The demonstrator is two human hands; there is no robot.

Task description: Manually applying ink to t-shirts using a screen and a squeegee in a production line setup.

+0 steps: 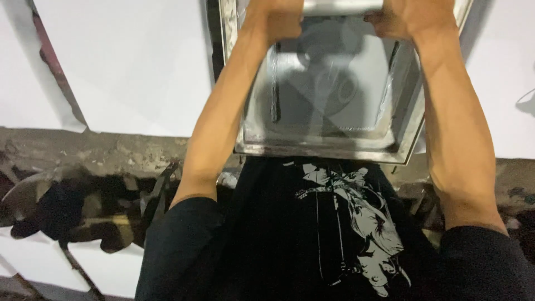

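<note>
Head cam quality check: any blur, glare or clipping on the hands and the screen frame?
Head view: both hands, left hand and right hand, cropped by the top edge, slightly soft; screen frame mesh smeared grey, with dull sheen on the metal rim; white panels nearly blown out.

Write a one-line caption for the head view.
Both hands, left and right, grip a pale squeegee bar over a metal-framed printing screen above white sheets.

A single head-worn camera looked steeply down past the wearer's chest and black printed shirt (334, 234), facing forward over a paint-stained table edge (111, 150). It sat close: both forearms filled the frame, the left hand (276, 17) and right hand (412, 15) were cut by the top border, above a metal-framed screen (329, 89). No second view overlapped.
</note>
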